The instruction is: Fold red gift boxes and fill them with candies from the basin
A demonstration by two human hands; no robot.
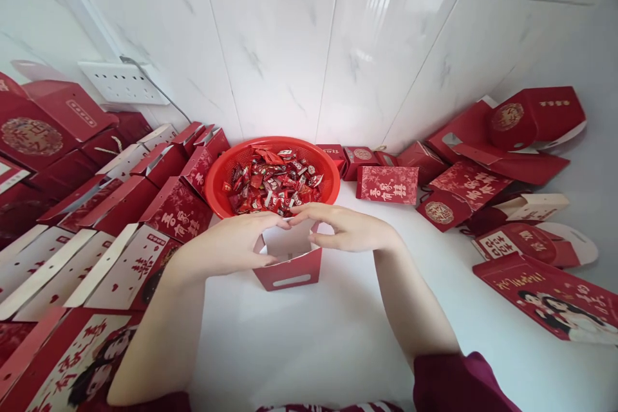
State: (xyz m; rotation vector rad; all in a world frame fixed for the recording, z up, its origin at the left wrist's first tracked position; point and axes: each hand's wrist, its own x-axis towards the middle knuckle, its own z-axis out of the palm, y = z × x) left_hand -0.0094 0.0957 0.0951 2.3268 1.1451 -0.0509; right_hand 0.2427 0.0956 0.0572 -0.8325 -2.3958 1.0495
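A red cardboard box (pixel 294 273) with a pale inside and a cut-out slot low on its near side stands on the white table, its top open. My left hand (pixel 232 241) curves over the box's left rim, thumb at the near corner and fingers towards the far edge. From the right, my right hand (pixel 350 228) holds the other side of the rim, its thumb over the near edge. The two hands' fingertips almost meet above the opening. Just behind the box is a red plastic basket (pixel 211 190) of wrapped sweets (pixel 275 180).
Rows of red and white gift boxes (pixel 154 225) fill the left side. More red boxes (pixel 386 185) line the wall, and a loose pile of flat and folded boxes (pixel 531 238) lies at right. A socket strip (pixel 123 82) with a cable is on the tiled wall.
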